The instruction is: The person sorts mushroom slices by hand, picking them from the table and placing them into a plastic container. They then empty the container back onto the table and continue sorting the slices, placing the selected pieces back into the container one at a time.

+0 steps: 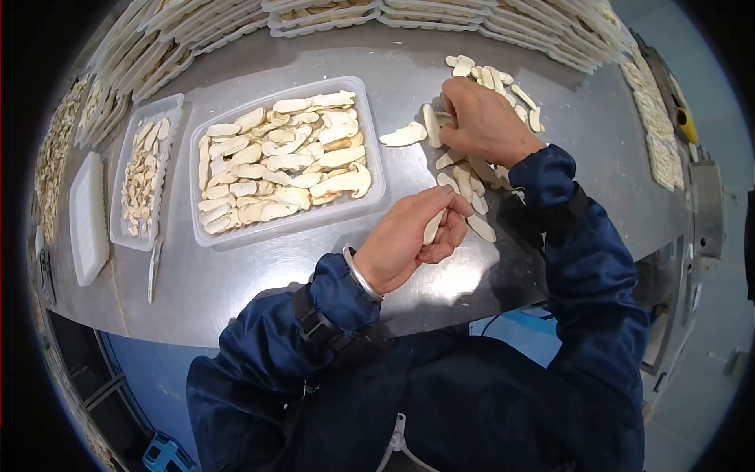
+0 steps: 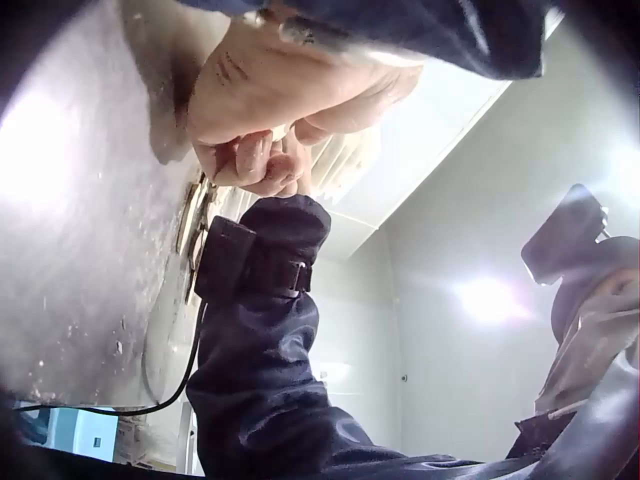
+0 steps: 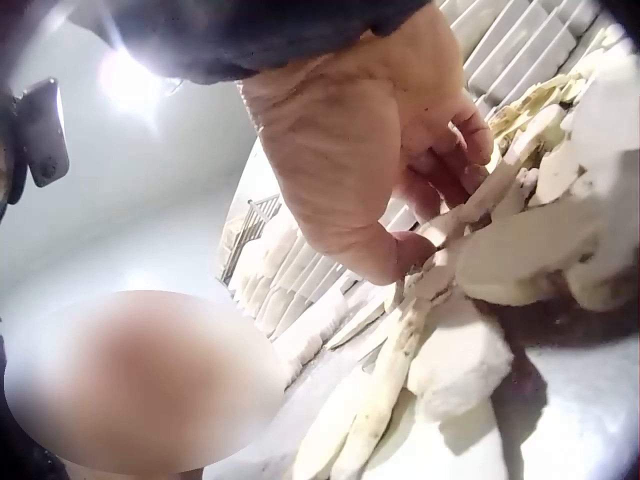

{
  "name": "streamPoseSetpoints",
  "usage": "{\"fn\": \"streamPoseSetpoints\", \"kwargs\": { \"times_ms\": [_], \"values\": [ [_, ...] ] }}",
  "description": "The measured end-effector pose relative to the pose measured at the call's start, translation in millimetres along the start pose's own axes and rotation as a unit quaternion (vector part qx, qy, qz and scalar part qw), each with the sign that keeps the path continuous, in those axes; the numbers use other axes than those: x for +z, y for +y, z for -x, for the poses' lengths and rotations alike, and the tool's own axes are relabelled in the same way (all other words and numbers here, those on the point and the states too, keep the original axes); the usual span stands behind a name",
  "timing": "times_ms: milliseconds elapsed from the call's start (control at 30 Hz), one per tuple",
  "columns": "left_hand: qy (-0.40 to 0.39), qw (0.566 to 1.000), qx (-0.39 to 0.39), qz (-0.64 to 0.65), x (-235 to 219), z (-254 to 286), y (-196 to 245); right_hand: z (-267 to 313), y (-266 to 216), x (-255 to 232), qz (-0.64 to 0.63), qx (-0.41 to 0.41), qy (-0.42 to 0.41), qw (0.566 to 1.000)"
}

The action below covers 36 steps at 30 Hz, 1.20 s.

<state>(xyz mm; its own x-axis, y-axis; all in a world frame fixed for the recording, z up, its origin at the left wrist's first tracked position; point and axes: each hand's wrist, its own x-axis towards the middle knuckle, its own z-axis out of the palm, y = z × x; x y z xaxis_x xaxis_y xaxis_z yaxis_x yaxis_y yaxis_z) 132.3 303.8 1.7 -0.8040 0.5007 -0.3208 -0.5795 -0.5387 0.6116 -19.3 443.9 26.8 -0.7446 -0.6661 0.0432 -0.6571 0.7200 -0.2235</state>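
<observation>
1. Left hand (image 1: 413, 234): grip curled round a slice (image 1: 432, 229), above the worktop (image 1: 197, 291).
2. Right hand (image 1: 489, 122): grip clamped, thumb against fingertips, on another slice (image 3: 505, 185) among loose slices (image 1: 472, 182).
3. Single slice (image 1: 405, 135): flat on the worktop, between right hand and tray (image 1: 374, 149).
4. Tray: filled with slices; left of both hands.
5. Narrow tray (image 1: 176, 110): farther left, holding smaller pieces (image 1: 141, 185).
6. Stacked trays (image 1: 429, 22): along the rear edge.
</observation>
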Motion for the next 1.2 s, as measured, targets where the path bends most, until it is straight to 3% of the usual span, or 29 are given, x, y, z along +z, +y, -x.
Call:
{"fn": "streamPoseSetpoints", "kwargs": {
  "times_ms": [200,267,300,367,400,467,567,633,700,800,900,1033,1200],
  "values": [
    [0.005,0.999,0.045,0.013,-4,-2,-1,14,17,1,-0.208,0.043,0.013,0.977],
    [-0.005,0.995,0.097,0.033,-12,-4,-5,21,21,-2,-0.359,0.089,-0.004,0.929],
    [0.031,0.993,0.103,0.042,-7,-3,-3,23,19,-6,-0.431,0.11,-0.013,0.895],
    [0.104,0.986,0.117,0.059,5,-1,2,32,9,-15,-0.453,0.117,-0.015,0.884],
    [0.056,0.988,0.134,0.057,-2,-4,-2,36,3,-16,-0.462,0.103,-0.011,0.881],
    [0.041,0.984,0.151,0.088,2,-5,-1,49,-16,-22,-0.479,0.091,-0.025,0.873],
    [0.036,0.984,0.151,0.09,1,-6,-2,49,-21,-33,-0.349,0.039,0.039,0.936],
    [0.038,0.987,0.138,0.071,0,-5,-3,29,19,-25,-0.096,-0.013,0.215,0.972],
    [0.042,0.99,0.125,0.045,-2,-3,0,18,40,-28,0.025,0.038,0.146,0.988],
    [0.0,0.99,0.121,0.077,-7,-2,-1,3,46,-7,0.002,-0.096,0.105,0.99],
    [-0.014,0.991,0.099,0.086,-6,-2,0,-5,42,-3,0.024,-0.095,0.046,0.994],
    [-0.048,0.989,0.102,0.097,-10,-2,0,-5,43,-3,0.051,-0.089,0.046,0.994],
    [-0.016,0.987,0.121,0.103,-1,-4,3,6,45,-2,0.012,-0.086,0.096,0.992]
  ]
}}
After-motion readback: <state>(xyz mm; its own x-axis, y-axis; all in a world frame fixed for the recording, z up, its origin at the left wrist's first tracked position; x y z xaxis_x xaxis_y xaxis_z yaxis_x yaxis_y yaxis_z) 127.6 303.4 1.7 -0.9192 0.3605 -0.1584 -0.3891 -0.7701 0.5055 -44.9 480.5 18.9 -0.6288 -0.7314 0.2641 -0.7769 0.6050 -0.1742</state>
